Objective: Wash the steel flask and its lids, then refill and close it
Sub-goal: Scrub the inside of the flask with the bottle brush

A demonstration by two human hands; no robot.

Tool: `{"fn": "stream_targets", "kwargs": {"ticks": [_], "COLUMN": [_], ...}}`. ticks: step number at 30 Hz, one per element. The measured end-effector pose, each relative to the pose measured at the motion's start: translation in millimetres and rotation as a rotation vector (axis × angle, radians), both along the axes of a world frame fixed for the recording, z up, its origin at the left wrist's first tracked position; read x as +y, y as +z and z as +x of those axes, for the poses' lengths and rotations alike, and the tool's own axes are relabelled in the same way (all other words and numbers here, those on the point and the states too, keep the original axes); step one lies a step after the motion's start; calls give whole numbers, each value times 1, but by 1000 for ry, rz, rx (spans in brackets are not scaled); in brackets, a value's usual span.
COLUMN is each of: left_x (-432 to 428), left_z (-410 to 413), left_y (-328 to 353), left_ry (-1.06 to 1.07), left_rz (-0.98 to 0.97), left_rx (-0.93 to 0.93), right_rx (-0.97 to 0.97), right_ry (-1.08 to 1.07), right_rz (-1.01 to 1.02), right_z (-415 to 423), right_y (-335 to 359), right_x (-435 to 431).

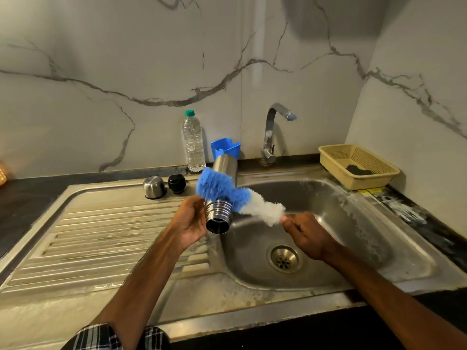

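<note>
My left hand [188,224] grips the steel flask [224,168] near its threaded neck, holding it tilted over the sink's left rim with the open mouth toward me. In my right hand [307,234] is the handle end of a bottle brush [235,195]; its blue and white bristles lie across the outside of the flask just above the threads. The steel cup lid [154,186] stands upside down on the drainboard beside the black stopper lid [177,183].
The sink basin [353,223] with its drain [284,258] lies under my right hand, and the tap [274,132] stands behind it with no water running. A clear water bottle [193,142] and a blue holder [225,147] stand at the wall. At the right sits a beige basket [358,165].
</note>
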State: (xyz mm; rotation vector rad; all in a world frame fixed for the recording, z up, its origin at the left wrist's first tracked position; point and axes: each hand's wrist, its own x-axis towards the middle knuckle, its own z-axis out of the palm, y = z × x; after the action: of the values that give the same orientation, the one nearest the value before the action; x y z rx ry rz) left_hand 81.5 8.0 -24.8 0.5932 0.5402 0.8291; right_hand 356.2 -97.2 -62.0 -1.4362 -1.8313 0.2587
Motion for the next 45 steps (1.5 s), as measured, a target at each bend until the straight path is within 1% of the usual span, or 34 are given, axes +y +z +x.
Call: {"fn": "stream_targets", "kwargs": {"ticks": [2,7,15,19,21,25,30,34,36,41,45], "left_x": [4,2,11,13,13,12,9,4,1,0,-1], "left_z": [0,1,3,6,7,10,9,8,9,2,1], "left_y": [-1,-1,-10,-12,-13,-14,-8,-5,-3,-2,1], "left_ry": [4,11,-13,-39,-39,-54,-57,-45,-47,-17,-18], "left_rz": [-1,17,41,75,83,78,85,68,76,53,40], "left_rx": [7,12,28,77,101,95,68,87,85,37,39], "right_rx": [20,13,-1,33,39,39,21,-1,-1,40,25], "right_ry": [-72,-13,-68,-142,-139,-167,-218,-251,-231,-88,-123], "right_rz": [-28,-54,-76,-119,-129,-163,-133,-112,-101,-124,-84], "right_z": [0,-10,-11,-7,-9,-16,-25,-22,-25,-26,-25], "right_y": [3,8,10,9,10,15,6,-3,-1,-6,-3], "right_x": [1,-8,-17,-11,-9,-14,-16,-12,-13,-22,-18]}}
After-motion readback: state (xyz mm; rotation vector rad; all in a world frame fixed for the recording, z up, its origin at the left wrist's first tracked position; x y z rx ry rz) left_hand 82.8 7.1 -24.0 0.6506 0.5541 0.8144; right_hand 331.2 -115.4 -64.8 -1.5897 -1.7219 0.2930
